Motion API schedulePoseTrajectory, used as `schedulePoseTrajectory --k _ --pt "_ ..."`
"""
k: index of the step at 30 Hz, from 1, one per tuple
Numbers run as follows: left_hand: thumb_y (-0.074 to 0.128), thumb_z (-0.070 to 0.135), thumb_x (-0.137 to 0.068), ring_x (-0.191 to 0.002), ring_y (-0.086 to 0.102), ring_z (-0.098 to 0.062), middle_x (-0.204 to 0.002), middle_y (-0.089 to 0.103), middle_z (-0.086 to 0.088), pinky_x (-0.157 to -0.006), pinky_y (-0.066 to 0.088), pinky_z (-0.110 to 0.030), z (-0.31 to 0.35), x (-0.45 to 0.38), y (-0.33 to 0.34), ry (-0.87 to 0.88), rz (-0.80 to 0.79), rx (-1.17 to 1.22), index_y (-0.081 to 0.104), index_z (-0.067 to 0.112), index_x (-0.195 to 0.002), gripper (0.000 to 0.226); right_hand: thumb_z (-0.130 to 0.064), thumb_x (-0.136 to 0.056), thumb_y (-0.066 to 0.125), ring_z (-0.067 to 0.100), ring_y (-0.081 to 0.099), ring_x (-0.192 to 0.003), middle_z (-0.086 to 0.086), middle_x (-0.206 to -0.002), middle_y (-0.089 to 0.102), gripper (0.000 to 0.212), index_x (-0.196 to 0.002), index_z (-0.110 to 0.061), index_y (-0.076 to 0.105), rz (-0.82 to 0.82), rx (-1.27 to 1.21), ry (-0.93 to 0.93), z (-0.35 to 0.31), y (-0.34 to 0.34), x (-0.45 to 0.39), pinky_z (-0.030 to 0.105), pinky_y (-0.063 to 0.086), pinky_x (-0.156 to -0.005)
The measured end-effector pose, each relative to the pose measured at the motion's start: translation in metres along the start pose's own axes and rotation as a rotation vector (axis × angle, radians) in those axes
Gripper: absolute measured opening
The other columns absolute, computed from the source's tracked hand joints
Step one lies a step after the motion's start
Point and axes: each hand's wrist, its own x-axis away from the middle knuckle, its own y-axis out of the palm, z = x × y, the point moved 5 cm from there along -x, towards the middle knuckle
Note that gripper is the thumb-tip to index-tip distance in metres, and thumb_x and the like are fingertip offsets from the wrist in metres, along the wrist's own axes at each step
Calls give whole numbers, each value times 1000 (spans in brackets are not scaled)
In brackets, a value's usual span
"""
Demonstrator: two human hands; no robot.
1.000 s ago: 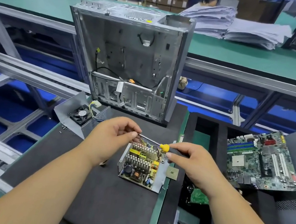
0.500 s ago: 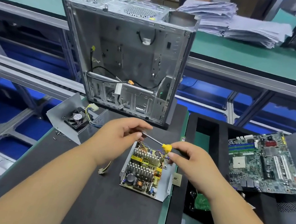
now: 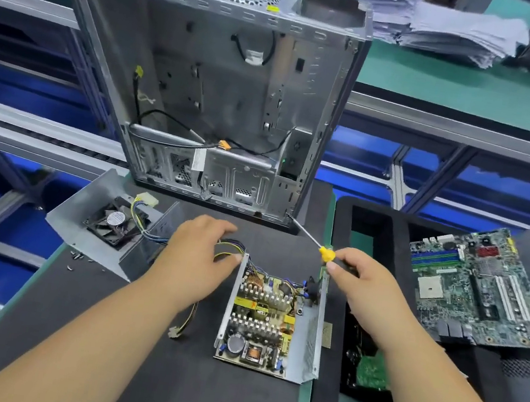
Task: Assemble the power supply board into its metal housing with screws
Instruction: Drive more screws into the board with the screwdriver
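Both hands have parted: left hand (image 3: 195,252) now pinches the wires (image 3: 232,251) at the board (image 3: 261,317) at centre frame, right hand (image 3: 364,284) grips the screwdriver (image 3: 326,254), swung outward.

Electronics assembly workshop, plainly: long green-topped workbench (image 3: 479,91) on aluminium framing, black anti-static mat (image 3: 137,354), gutted computer case (image 3: 211,89) standing upright, bare motherboard (image 3: 481,288) in a foam tray (image 3: 377,224), loose screws (image 3: 76,257), paperwork stacks (image 3: 453,33) behind.
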Motion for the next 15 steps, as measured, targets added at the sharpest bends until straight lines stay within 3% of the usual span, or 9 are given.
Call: schedulePoseTrajectory --k 3,7,11,15 --pt "57 58 -88 -124 47 -17 -129 55 12 -103 33 -39 2 -13 7 15 -38 -233 51 36 -133 50 -34 -95 58 -2 46 -57 -11 -73 56 6 -91 -34 62 15 42 43 6 4 -8 29 40 -61" --pt "55 56 -90 -117 55 -17 -126 58 10 -98 41 -37 0 -24 16 -11 -163 -197 53 34 -129 45 -32 -95 59 -8 50 -61 -22 -73 53 10 -85 -32 63 4 36 104 11 10 -13 27 40 -65" --pt "55 48 -91 -101 59 -16 -107 62 10 -81 47 -31 -6 -30 15 -50 -211 -184 61 35 -109 23 -34 -95 59 10 54 -70 -6 -81 63 11 -87 -33 65 -54 33 148 10 15 -15 31 44 -71" --pt "53 45 -93 -99 59 -17 -104 61 9 -77 45 -30 -10 -34 16 -50 -250 -232 61 33 -107 20 -36 -95 59 10 50 -68 -12 -73 56 10 -87 -36 65 -99 26 170 10 18 -16 29 42 -69"
